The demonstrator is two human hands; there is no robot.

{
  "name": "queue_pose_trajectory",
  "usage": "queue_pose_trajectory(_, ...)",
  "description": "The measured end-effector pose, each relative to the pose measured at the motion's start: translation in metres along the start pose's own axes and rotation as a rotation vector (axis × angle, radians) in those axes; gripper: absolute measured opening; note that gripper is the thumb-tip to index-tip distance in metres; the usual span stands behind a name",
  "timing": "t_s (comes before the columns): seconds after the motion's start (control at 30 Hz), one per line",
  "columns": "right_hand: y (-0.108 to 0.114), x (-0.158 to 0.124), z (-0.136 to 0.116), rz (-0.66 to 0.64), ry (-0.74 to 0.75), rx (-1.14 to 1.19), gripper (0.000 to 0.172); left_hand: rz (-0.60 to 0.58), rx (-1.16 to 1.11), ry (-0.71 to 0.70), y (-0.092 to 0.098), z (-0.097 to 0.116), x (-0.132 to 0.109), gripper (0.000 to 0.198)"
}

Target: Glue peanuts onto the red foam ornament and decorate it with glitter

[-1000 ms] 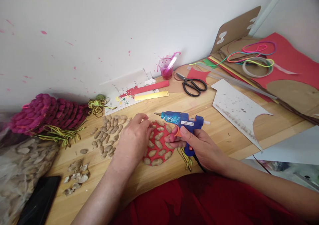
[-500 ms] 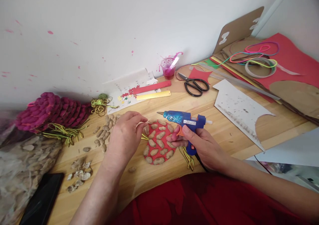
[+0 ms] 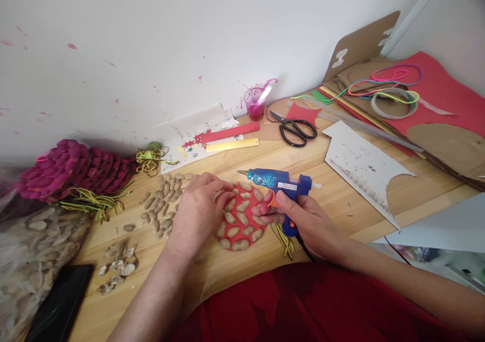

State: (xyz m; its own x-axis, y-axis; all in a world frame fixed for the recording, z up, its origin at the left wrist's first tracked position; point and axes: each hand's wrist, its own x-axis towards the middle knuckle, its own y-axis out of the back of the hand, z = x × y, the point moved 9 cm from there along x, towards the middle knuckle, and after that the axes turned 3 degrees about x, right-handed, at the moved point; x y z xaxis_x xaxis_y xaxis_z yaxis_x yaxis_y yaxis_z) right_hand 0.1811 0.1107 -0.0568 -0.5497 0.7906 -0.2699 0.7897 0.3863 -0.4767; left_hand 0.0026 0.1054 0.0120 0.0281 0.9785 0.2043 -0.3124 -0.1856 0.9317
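- Head view: right hand (image 3: 305,218) wrapped round the grip of a blue hot glue gun (image 3: 282,179), nozzle pointing left.
- Left hand (image 3: 202,205), fingers bent and bunched at the left edge of a red disc (image 3: 250,214); cannot tell whether they pinch anything.
- Disc, dotted with peanuts (image 3: 242,218), on the wooden table (image 3: 310,170).

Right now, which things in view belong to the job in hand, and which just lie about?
Apparently in the job:
glue gun, in the right hand
red peanut-studded piece, by the left hand
loose peanuts

Seemingly just lying about:
scissors
cup
tape roll
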Motion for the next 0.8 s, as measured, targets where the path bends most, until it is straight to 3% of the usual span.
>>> queue_pose_trajectory(0.27,0.0013,-0.0002,0.0002,0.046,-0.025,0.025,0.038,-0.007,-0.001,0.002,-0.0039,0.0003,0.0001,0.011)
queue_pose_trajectory(0.8,0.0003,-0.0006,-0.0005,0.018,-0.012,0.010,0.033,0.028,0.010,-0.035,-0.0036,0.0065,0.0012,0.009)
